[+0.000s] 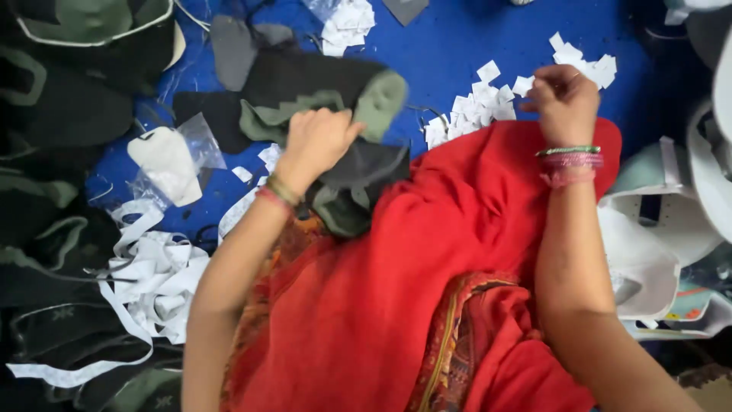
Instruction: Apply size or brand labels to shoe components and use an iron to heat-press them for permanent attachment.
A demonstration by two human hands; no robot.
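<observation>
- Left hand far left of centre, fingers curled down and clenched on a black and olive fabric piece, knuckles up, thin bangles at the wrist.
- Fabric piece lying on the blue surface, its olive tip poking out to the right of the hand, more dark layers bunched just beneath and nearer.
- Right hand far right, fingers drawn together over the scattered small white paper tags; pinching one or not, cannot tell.
- Green and pink bangles stacked on the right wrist.
- Red cloth with a patterned gold border spread across the lap, filling the near centre and reaching up to the tags.
- Tangle of white strips near left, beside a heap of black and olive pieces along the left edge.
- Clear plastic bag with a white piece inside left of the left hand, apart from it.
- White moulded shoe parts stacked at the right edge, just beside the right forearm.
- Second small heap of white tags at the far edge, well apart from both hands.
</observation>
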